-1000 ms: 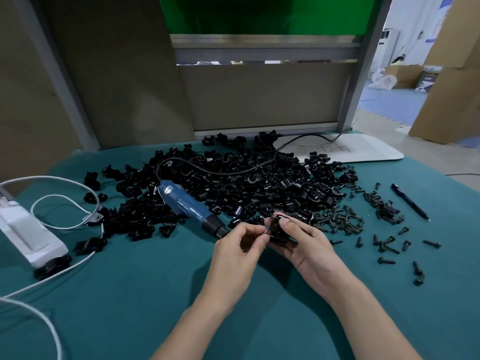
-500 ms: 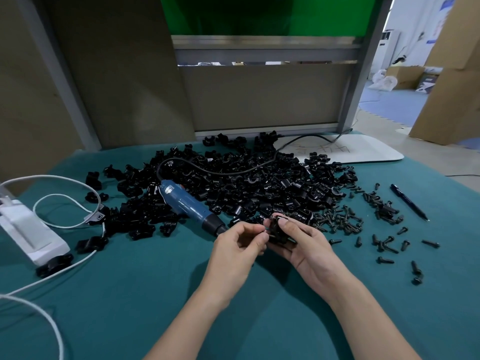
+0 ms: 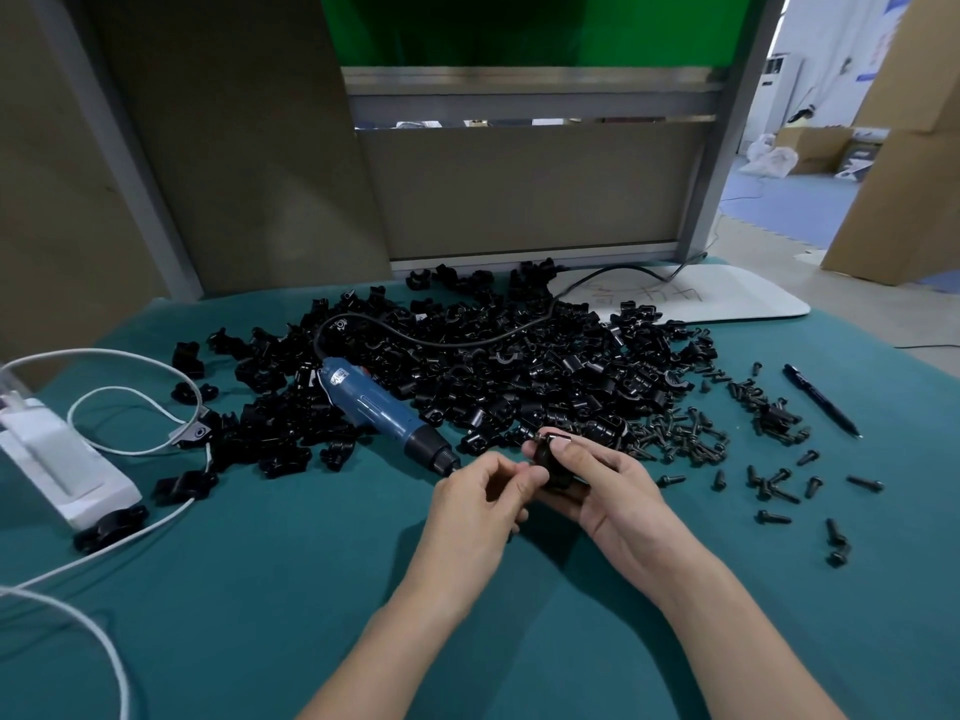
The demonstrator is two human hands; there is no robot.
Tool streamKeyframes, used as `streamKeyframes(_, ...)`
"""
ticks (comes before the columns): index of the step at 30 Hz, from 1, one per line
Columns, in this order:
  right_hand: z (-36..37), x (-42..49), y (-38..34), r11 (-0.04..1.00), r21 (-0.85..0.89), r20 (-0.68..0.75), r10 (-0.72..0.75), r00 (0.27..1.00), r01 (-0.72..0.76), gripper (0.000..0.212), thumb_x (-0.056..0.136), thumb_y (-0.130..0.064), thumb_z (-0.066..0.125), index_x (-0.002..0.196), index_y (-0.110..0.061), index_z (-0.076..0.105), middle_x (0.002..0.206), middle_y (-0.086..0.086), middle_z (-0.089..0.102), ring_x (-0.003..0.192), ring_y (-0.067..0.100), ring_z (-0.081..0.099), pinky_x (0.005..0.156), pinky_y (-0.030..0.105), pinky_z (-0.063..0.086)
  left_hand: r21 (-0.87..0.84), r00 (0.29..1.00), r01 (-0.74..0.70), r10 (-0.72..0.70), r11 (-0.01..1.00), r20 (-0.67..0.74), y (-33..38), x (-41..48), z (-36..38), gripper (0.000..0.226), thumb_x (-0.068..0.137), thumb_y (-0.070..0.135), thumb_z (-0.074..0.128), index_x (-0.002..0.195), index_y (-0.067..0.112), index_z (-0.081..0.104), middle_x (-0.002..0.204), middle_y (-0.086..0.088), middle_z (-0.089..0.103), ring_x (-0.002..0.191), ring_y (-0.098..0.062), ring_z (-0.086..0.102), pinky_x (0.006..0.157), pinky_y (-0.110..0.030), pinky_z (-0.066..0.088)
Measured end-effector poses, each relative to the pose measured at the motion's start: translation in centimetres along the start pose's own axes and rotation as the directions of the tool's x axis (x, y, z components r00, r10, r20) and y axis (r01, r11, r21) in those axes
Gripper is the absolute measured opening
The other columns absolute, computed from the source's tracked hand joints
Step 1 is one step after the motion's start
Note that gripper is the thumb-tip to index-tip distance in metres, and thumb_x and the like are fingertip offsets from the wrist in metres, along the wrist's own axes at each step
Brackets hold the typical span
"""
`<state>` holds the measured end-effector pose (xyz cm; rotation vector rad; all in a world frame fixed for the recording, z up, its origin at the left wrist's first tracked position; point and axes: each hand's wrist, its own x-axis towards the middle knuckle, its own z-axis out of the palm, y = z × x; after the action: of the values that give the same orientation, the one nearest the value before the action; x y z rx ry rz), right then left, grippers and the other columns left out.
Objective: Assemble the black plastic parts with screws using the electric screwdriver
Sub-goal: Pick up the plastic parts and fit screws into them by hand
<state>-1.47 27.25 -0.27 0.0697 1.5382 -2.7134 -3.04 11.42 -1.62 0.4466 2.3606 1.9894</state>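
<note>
My right hand (image 3: 602,485) grips a small black plastic part (image 3: 551,462) above the green cloth, thumb on top. My left hand (image 3: 480,498) meets it from the left, fingertips pinched at the part's side; what they pinch is too small to tell. The blue electric screwdriver (image 3: 382,415) lies just left of my hands, tip pointing toward them, its black cord looping back over the pile. A big heap of black plastic parts (image 3: 519,376) lies behind my hands. Loose black screws (image 3: 691,433) are scattered to the right.
A black pen (image 3: 821,400) lies at the far right. A white power adapter (image 3: 57,459) with white cables sits at the left edge. A white board (image 3: 727,298) lies at the back right, in front of a grey partition frame. Bare green cloth (image 3: 260,589) spreads near me.
Both hands stay together on the black part, with only small finger shifts. The screwdriver and piles have not moved.
</note>
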Motion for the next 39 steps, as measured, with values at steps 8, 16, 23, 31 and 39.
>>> streamKeyframes(8,-0.11,0.09,-0.04,1.0,0.009,-0.028,0.001,1.0,-0.001,0.029,0.085,-0.022,0.073,0.109,-0.007,0.079,0.118,0.02,0.075,0.106,0.029,0.074,0.082,0.032,0.061,-0.066,0.999,0.044,-0.042,0.997,0.032,0.52,-0.16,0.07,0.005,0.095,0.042,0.066,0.093,0.043,0.062,0.073,0.009,0.067,0.058,-0.009,0.06,0.055,-0.026,0.05)
streamKeyframes(16,-0.14,-0.02,-0.04,1.0,0.007,-0.001,-0.003,1.0,0.003,0.03,0.086,-0.02,0.072,0.111,-0.004,0.078,0.117,0.022,0.074,0.104,0.029,0.074,0.081,0.034,0.061,-0.036,0.999,0.001,0.001,0.999,0.051,0.36,0.03,-0.2,0.006,0.097,0.023,0.067,0.096,0.029,0.067,0.077,0.017,0.068,0.062,-0.005,0.061,0.058,-0.019,0.049)
streamKeyframes(23,0.04,-0.18,-0.18,0.999,-0.036,0.009,-0.006,1.0,0.006,0.028,0.083,-0.023,0.073,0.106,-0.009,0.08,0.117,0.018,0.075,0.103,0.026,0.075,0.082,0.032,0.061,-0.024,0.996,0.082,-0.081,0.996,0.05,0.35,-0.14,-0.21,0.021,0.096,0.049,0.061,0.087,0.03,0.065,0.061,0.003,0.063,0.05,-0.014,0.058,0.051,-0.028,0.047)
streamKeyframes(31,-0.26,0.01,-0.12,1.0,0.019,-0.008,-0.006,1.0,0.007,0.034,0.086,-0.018,0.07,0.116,-0.002,0.074,0.118,0.022,0.074,0.104,0.029,0.074,0.081,0.034,0.062,0.028,0.997,0.023,-0.025,0.999,0.072,0.3,-0.36,-0.18,0.002,0.098,0.027,0.064,0.098,0.026,0.066,0.07,0.007,0.066,0.059,-0.007,0.059,0.06,-0.023,0.052)
streamKeyframes(39,-0.56,-0.01,-0.01,0.998,-0.046,0.058,-0.028,0.998,0.031,0.03,0.089,-0.019,0.074,0.117,-0.006,0.076,0.122,0.022,0.072,0.113,0.031,0.071,0.089,0.037,0.059,-0.013,0.989,0.09,-0.088,0.996,0.116,0.59,-0.2,-0.43,0.02,0.099,0.04,0.06,0.09,0.023,0.068,0.066,0.002,0.065,0.054,-0.014,0.061,0.055,-0.027,0.052)
